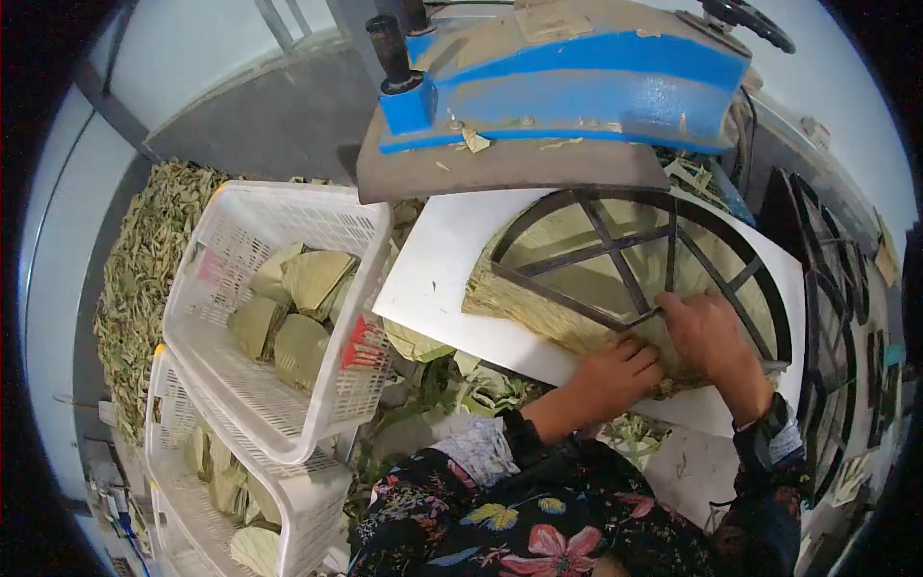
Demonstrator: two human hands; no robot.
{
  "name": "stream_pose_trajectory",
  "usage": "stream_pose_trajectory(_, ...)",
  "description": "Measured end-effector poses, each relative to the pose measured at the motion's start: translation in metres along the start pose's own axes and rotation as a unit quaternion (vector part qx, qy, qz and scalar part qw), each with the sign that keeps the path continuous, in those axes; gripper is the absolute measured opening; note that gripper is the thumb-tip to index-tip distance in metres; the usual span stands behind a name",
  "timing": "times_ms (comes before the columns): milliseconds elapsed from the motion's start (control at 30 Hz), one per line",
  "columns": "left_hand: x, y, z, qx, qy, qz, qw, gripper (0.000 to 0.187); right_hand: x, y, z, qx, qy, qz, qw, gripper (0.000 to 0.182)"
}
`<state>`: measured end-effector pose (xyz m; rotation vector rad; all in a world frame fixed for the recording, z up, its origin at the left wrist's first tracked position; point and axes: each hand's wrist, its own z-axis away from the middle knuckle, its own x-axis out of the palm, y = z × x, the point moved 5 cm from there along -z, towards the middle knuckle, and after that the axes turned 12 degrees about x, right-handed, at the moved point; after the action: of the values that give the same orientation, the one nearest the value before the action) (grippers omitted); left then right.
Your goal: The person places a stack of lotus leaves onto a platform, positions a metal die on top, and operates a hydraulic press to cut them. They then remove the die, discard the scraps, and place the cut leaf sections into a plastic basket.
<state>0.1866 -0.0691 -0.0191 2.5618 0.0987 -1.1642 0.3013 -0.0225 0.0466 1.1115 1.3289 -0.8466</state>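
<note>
A black metal cutting die [616,247], fan-shaped with crossing bars, rests on a thick stack of dried leaves [538,317]. Beneath the stack is a white board [433,260]. My right hand [707,332] has its fingers closed around the die near the point where its bars meet. Beside it, my left hand [615,380] curls its fingers against the die's near bar, at the front edge of the leaves. The undersides of both hands' fingers are hidden.
Over the board's far side looms a blue press [596,82] with a black-handled lever. White plastic baskets [327,423] holding cut leaf bundles [303,351] stand at left, by a heap of leaf scraps [144,279]. More black dies [827,317] lean at right.
</note>
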Motion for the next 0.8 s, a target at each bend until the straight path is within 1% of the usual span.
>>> stream_pose_trajectory(33,0.002,-0.001,0.001,-0.001,-0.001,0.003,1.0,0.036,0.004,0.002,-0.001,0.001,-0.003,-0.001,1.0,0.018)
stream_pose_trajectory(100,0.002,0.0,0.001,0.018,0.04,-0.005,0.999,0.036,0.006,0.003,0.001,-0.021,0.047,-0.022,0.998,0.024)
stream_pose_trajectory(133,0.002,0.0,0.002,0.022,0.036,0.0,0.999,0.036,0.011,0.004,0.0,-0.014,0.045,-0.024,0.999,0.024)
stream_pose_trajectory(200,0.007,-0.004,0.003,-0.01,-0.035,0.053,0.998,0.036,0.019,0.009,0.003,-0.039,0.039,-0.064,0.996,0.029)
stream_pose_trajectory(267,0.019,-0.007,0.003,-0.031,-0.13,0.074,0.988,0.041,0.026,0.01,0.004,0.003,-0.013,-0.031,0.999,0.026)
stream_pose_trajectory(333,0.005,-0.004,-0.001,-0.019,-0.057,0.041,0.997,0.047,0.028,0.009,0.001,0.015,-0.031,-0.011,0.999,0.023)
stream_pose_trajectory(400,-0.001,-0.001,-0.008,-0.006,-0.058,0.032,0.998,0.051,0.023,0.012,-0.001,-0.013,-0.015,-0.05,0.999,0.02)
stream_pose_trajectory(433,0.0,0.002,-0.014,0.017,-0.063,0.044,0.997,0.051,0.021,0.017,-0.002,0.013,-0.013,-0.045,0.999,0.02)
stream_pose_trajectory(500,-0.002,0.001,-0.015,0.018,-0.074,0.021,0.997,0.041,0.016,0.012,-0.003,-0.028,0.027,-0.052,0.998,0.02)
stream_pose_trajectory(533,-0.002,0.0,-0.015,0.028,-0.057,0.013,0.998,0.048,0.013,0.015,-0.002,-0.018,0.031,-0.053,0.998,0.02)
stream_pose_trajectory(600,-0.001,0.003,-0.016,0.033,-0.062,0.022,0.997,0.051,0.004,0.015,0.002,-0.047,0.066,-0.031,0.996,0.018)
stream_pose_trajectory(633,-0.003,0.003,-0.018,0.029,-0.06,0.031,0.997,0.053,0.008,0.016,0.0,-0.041,0.069,-0.035,0.996,0.018)
stream_pose_trajectory(700,-0.003,0.003,-0.018,0.03,-0.057,0.034,0.997,0.052,0.027,0.014,-0.003,-0.041,0.019,-0.009,0.999,0.017)
stream_pose_trajectory(733,-0.003,0.002,-0.018,0.028,-0.047,0.037,0.998,0.051,0.033,0.014,-0.002,-0.041,0.02,-0.01,0.999,0.017)
stream_pose_trajectory(800,-0.002,0.003,-0.017,0.01,-0.06,0.018,0.998,0.049,0.04,0.015,0.004,-0.037,0.035,-0.05,0.997,0.018)
